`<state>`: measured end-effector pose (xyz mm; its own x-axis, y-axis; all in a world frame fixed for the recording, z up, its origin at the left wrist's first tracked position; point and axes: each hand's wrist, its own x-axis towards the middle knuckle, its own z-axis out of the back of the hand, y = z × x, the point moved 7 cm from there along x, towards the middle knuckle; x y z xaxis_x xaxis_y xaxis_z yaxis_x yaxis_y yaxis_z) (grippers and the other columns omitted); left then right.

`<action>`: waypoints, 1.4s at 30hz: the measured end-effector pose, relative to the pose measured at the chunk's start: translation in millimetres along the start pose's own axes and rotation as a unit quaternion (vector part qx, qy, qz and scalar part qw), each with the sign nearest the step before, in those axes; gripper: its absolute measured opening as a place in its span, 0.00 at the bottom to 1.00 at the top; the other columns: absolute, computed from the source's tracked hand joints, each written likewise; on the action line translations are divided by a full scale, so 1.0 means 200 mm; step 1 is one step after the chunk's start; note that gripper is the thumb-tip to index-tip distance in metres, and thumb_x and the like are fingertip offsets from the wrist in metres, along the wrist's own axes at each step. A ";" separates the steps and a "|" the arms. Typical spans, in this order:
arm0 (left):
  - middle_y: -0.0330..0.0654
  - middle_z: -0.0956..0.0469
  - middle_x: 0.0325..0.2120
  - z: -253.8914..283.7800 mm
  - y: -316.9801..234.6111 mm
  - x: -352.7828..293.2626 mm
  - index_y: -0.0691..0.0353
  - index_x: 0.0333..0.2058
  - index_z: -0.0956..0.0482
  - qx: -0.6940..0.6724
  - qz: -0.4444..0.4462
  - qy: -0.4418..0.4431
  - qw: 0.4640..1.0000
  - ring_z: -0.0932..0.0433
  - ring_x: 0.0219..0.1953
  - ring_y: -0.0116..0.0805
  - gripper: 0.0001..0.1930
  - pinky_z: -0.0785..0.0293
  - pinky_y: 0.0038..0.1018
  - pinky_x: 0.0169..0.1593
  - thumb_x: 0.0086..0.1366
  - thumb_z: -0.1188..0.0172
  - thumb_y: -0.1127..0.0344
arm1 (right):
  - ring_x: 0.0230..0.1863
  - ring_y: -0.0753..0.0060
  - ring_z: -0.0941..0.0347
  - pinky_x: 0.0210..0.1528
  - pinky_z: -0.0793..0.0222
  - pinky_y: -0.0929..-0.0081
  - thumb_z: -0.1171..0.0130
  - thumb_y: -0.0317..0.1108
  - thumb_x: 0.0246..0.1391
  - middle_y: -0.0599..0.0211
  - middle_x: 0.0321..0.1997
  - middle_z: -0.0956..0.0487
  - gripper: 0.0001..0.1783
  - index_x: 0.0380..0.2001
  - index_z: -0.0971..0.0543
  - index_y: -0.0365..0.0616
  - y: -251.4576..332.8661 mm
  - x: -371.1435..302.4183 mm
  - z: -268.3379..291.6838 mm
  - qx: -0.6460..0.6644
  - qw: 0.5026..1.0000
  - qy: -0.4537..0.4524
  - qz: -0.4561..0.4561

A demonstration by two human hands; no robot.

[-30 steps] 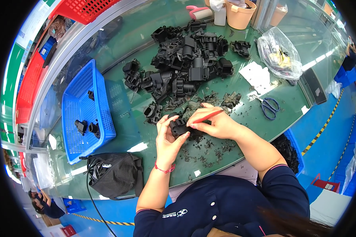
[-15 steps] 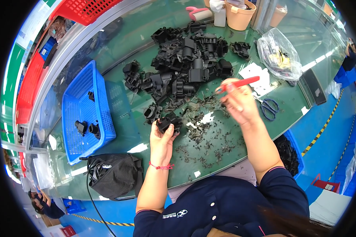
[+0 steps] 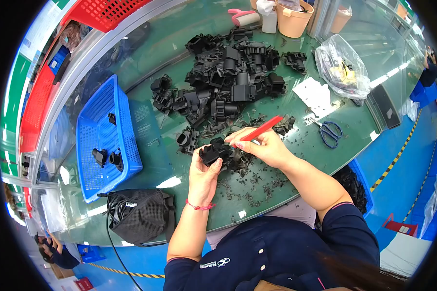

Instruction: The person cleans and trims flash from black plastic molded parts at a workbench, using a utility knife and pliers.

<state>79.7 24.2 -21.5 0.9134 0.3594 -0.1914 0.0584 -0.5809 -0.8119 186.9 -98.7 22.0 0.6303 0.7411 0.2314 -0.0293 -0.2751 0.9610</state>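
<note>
A: Status?
B: Early, I'd judge. Large heap of black moulded plastic housings [image 3: 228, 77] on the far part of the green tabletop [image 3: 153, 167]. Only three small black plastic parts [image 3: 99, 156] visible in the blue perforated plastic basket [image 3: 126, 131], left. Can't tell if those three are finished.
A: Current piece?
B: Black boxy plastic part [image 3: 212, 151], on the near side of the heap. Left hand [image 3: 202, 175] has it clasped, thumb on the near side.
A: Right?
B: Right hand [image 3: 269, 148] pinching a slim red-handled tool [image 3: 262, 130], angled at the part's right side. Tip hidden, can't confirm contact.
A: Anything done?
B: Small black plastic scraps [image 3: 255, 189] scattered on the near tabletop, so some work done, I'd say. Piece in hand presumably unfinished. Blue-handled scissors [image 3: 321, 125] lie untouched, right. Most of what's left looks to be that heap.
</note>
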 end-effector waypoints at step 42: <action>0.41 0.45 0.54 -0.05 -0.11 -0.03 0.62 0.45 0.31 0.340 -0.177 -0.018 0.923 0.35 0.54 0.32 0.24 0.32 0.26 0.53 0.49 0.36 0.81 | 0.33 0.79 0.29 0.38 0.32 0.78 0.40 0.30 0.51 0.68 0.32 0.23 0.09 0.37 0.19 0.42 -0.06 -0.01 -0.02 -0.043 0.992 0.006 -0.123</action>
<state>76.5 27.7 3.3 0.8704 0.4706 0.1447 0.0737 0.1661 -0.9834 183.6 -95.2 11.1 0.6172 0.7868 -0.0093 0.0574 -0.0333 0.9978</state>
